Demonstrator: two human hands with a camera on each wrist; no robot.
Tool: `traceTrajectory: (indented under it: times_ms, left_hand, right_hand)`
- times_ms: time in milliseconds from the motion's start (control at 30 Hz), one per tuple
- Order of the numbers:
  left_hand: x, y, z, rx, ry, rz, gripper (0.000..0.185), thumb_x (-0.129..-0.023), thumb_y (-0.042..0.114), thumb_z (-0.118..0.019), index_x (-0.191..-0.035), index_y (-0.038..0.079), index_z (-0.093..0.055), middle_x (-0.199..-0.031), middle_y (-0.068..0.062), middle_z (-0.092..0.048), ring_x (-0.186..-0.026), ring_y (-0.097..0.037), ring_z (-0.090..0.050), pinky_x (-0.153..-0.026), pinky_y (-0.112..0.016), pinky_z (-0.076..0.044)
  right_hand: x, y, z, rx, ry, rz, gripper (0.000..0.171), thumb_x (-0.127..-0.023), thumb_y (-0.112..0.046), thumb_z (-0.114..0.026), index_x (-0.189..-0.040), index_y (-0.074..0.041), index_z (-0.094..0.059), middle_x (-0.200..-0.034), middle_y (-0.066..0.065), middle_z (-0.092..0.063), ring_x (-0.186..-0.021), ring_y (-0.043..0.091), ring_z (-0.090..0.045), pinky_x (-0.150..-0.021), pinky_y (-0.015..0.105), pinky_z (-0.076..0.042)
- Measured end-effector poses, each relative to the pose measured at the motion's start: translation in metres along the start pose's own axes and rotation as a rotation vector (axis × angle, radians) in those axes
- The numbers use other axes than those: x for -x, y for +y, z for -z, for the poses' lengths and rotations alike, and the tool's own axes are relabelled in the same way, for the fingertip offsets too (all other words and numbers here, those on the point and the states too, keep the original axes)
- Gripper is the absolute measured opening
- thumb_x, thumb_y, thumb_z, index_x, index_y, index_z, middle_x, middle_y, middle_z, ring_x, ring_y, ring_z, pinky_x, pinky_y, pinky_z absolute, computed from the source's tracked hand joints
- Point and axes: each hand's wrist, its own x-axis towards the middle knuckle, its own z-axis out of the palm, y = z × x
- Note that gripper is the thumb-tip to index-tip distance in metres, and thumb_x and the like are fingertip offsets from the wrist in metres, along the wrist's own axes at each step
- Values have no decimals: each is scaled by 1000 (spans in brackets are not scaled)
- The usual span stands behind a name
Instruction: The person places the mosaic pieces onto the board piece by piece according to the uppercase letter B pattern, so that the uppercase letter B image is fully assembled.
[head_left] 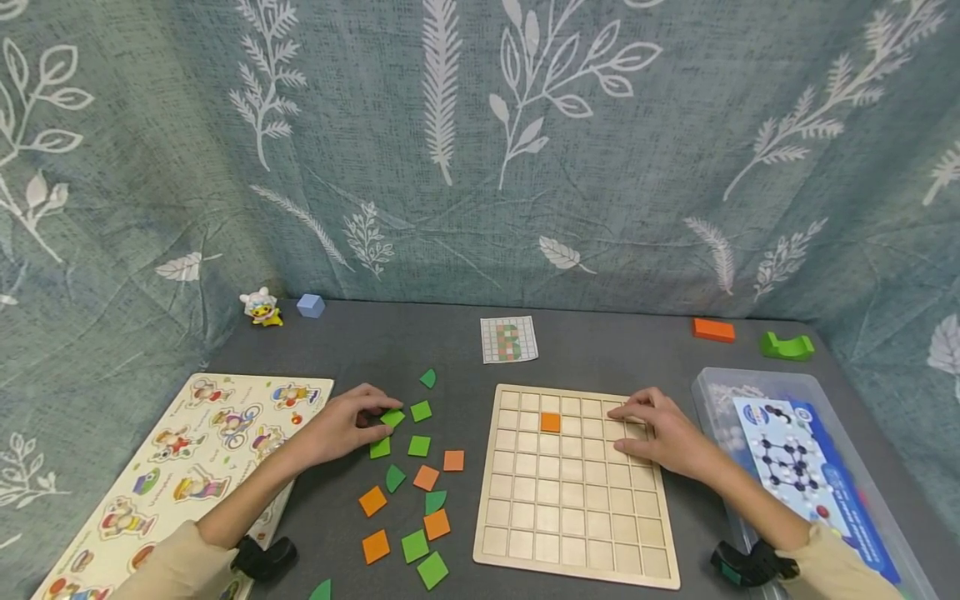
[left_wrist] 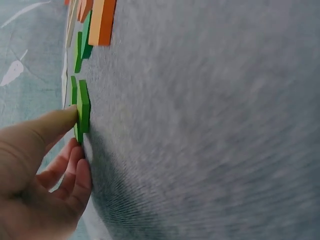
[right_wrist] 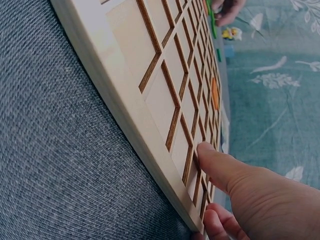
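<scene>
Green tile [head_left: 392,417] sits on the grey table [head_left: 600,350] at the top of the loose tile pile, left of the grid board [head_left: 573,533]. Your left hand [head_left: 341,427] pinches it, thumb and fingers on its edges. Your right hand [head_left: 660,433] lies flat on the board's upper right, likely steadying it. One orange tile [head_left: 551,422] is already seated.

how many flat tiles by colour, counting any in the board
green tiles: 10, one pinched by the left hand
orange tiles: 6, one set in the board
total: 16
</scene>
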Motion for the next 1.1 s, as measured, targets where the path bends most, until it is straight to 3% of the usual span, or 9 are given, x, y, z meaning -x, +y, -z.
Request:
traceTrajectory:
  times_ms: [167, 567, 667, 767, 967, 1100]
  left_hand:
    - [-7, -1, 2, -58, -46, -12, 29, -86, 12, -73, -113, 4, -70, -103, -9, -58, -75, -6, -49, -66, -22, -45]
    - [-19, 5, -1, -156, -49, -36, 22, -86, 15, -72, -106, 7, -69, -96, -3, -57, -78, -8, -49, -68, -24, -43]
    - [-33, 21, -7, -138, -19, -44, 22, -87, 17, -71, -107, 8, -69, -96, -3, -57, -78, -9, -48, -68, -24, -43]
    - [-55, 50, -26, -104, 1, -93, 24, -88, 20, -71, -109, 9, -69, -98, -3, -58, -78, -11, -48, -67, -24, -42]
    - [-104, 112, -85, -119, -101, -221, 28, -90, 28, -69, -111, 9, -69, -98, -5, -58, -79, -11, -47, -68, -21, -41]
    - [-126, 136, -110, -157, -122, -220, 30, -89, 32, -70, -109, 10, -70, -99, -3, -59, -82, -11, -46, -68, -20, -40]
  right_hand:
    - [1, 1, 0, 0, 1, -1, 36, -82, -19, -77, -117, -9, -69, -115, 15, -52, -102, 28, -50, -80, 39, -42]
    - [1, 6, -3, -1, 5, 7, 37, -82, -20, -77, -117, -10, -69, -114, 15, -52, -100, 26, -49, -79, 37, -42]
    - [0, 8, -3, 1, 5, 8, 37, -82, -20, -77, -117, -9, -69, -113, 14, -52, -100, 25, -49, -79, 37, -42]
    - [1, 9, -4, 3, 4, 8, 37, -82, -19, -77, -117, -9, -69, -113, 14, -53, -99, 24, -49, -78, 36, -41]
    - [2, 9, -4, 20, 15, 24, 37, -81, -19, -78, -116, -9, -70, -112, 14, -53, -99, 24, -49, -78, 36, -42]
    - [-1, 7, -3, 23, 18, 19, 36, -82, -21, -77, -116, -10, -70, -113, 14, -53, -99, 26, -49, -80, 38, -42]
